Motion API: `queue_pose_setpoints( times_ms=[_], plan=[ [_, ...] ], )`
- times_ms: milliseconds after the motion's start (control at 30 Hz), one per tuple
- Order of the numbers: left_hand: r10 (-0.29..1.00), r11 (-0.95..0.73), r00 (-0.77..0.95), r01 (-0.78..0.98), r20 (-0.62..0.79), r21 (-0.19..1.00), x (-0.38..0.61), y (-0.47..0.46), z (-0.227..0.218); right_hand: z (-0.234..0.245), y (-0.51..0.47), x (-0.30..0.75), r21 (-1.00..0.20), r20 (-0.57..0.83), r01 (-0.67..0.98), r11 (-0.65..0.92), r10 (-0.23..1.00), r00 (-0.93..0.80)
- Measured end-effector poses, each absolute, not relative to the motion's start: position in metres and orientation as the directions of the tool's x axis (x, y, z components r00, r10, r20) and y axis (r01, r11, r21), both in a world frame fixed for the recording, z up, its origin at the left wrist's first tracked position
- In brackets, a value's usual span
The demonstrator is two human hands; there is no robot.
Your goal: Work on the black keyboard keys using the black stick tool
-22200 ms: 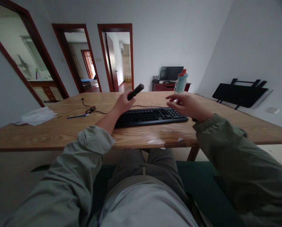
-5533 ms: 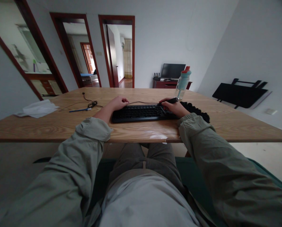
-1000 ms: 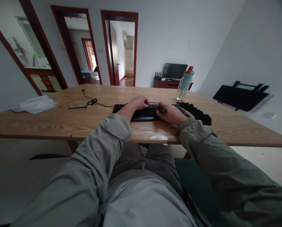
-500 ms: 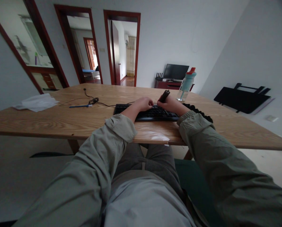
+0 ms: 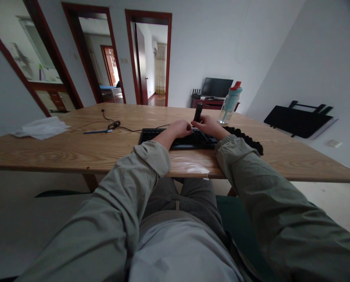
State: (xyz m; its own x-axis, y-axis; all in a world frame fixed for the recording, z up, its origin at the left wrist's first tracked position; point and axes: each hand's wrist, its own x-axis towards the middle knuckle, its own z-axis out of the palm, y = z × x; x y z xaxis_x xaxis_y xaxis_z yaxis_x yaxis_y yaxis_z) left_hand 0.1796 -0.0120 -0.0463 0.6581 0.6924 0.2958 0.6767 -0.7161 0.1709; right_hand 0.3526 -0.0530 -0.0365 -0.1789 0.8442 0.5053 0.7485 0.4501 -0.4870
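A black keyboard (image 5: 151, 134) lies on the wooden table in front of me. My left hand (image 5: 180, 128) rests over its middle, fingers curled and pressed together; whatever they hold, if anything, is hidden. Beside it, my right hand (image 5: 208, 126) is closed on a black cylindrical handle (image 5: 198, 112) that stands nearly upright out of the grip. The handle's lower end is hidden by the fingers, so its exact kind does not show. The two hands are close together above the keys.
A water bottle (image 5: 230, 105) with a red cap stands behind my right hand. A bunched black thing (image 5: 247, 140) lies right of the keyboard. To the left are a coiled cable (image 5: 114, 125), a blue pen-like stick (image 5: 96, 132) and a white cloth (image 5: 41, 128).
The black handle has swung from leaning right to nearly upright and moved slightly left with my right hand. My left hand stays over the keys. The whole view has shifted slightly.
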Motion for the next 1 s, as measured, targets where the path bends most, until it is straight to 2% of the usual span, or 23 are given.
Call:
queue_pose_setpoints(
  times_ms=[100,267,400,500,700,800,1000],
  plan=[
    [0.703,-0.697,0.637,0.706,0.316,0.127,0.182,-0.016,-0.046,-0.036,-0.053,0.351,-0.581,0.497,0.676,0.453,0.855,-0.146],
    [0.724,-0.669,0.612,0.735,0.319,0.109,0.185,-0.018,-0.048,-0.018,-0.052,0.344,-0.784,0.531,0.374,0.496,0.848,-0.011],
    [0.729,-0.665,0.602,0.737,0.326,0.125,0.185,-0.017,-0.05,-0.018,-0.047,0.327,-0.845,0.517,0.222,0.486,0.849,0.109],
    [0.717,-0.677,0.613,0.725,0.332,0.122,0.184,-0.017,-0.05,-0.035,-0.037,0.313,-0.893,0.446,0.146,0.426,0.88,0.165],
    [0.74,-0.656,0.583,0.735,0.335,0.17,0.184,-0.016,-0.052,-0.052,-0.024,0.293,-0.948,0.319,0.148,0.283,0.865,0.388],
    [0.741,-0.656,0.579,0.732,0.339,0.184,0.184,-0.014,-0.053,-0.051,-0.025,0.286,-0.943,0.327,0.221,0.249,0.816,0.477],
    [0.754,-0.642,0.565,0.744,0.336,0.188,0.182,-0.017,-0.052,-0.055,-0.024,0.285,-0.93,0.354,0.281,0.237,0.785,0.509]
  ],
)
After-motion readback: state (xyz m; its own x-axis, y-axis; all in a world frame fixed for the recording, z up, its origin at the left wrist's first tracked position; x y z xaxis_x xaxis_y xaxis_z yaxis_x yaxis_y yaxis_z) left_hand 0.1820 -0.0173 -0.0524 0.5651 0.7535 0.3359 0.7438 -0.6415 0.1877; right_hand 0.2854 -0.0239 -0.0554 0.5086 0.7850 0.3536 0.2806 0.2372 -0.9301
